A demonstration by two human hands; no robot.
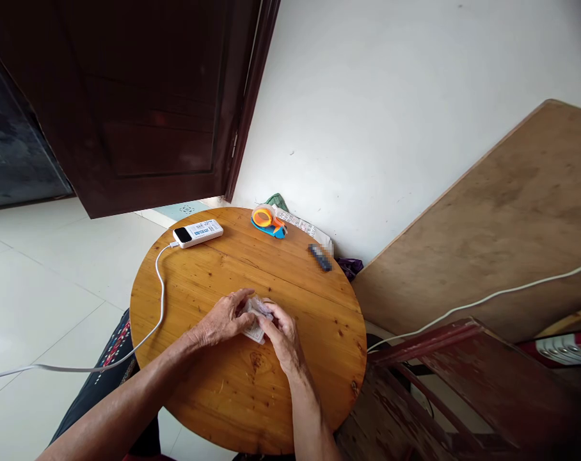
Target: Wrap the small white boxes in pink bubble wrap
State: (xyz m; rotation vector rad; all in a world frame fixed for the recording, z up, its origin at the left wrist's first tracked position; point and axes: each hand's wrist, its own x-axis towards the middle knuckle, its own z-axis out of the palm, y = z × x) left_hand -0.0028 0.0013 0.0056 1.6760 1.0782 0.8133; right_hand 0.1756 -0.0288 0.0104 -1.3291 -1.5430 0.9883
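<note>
Pinching a small pale crumpled paper bundle (256, 315), I have my left hand (223, 318) and right hand (281, 333) closed on it at the centre of the round yellow wooden table (214, 397). It looks light, soft, tearable; I'd grip its nine and three o'clock edges.

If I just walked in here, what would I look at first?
Most likely the two bare hands, left hand and right hand, pinching a small crumpled whitish packet together at the middle of the round yellowish wooden table. Next, the bright orange-and-blue tape dispenser at the table's far edge, and left of it the white rectangular device with a white cable trailing off the table's left side.
</note>
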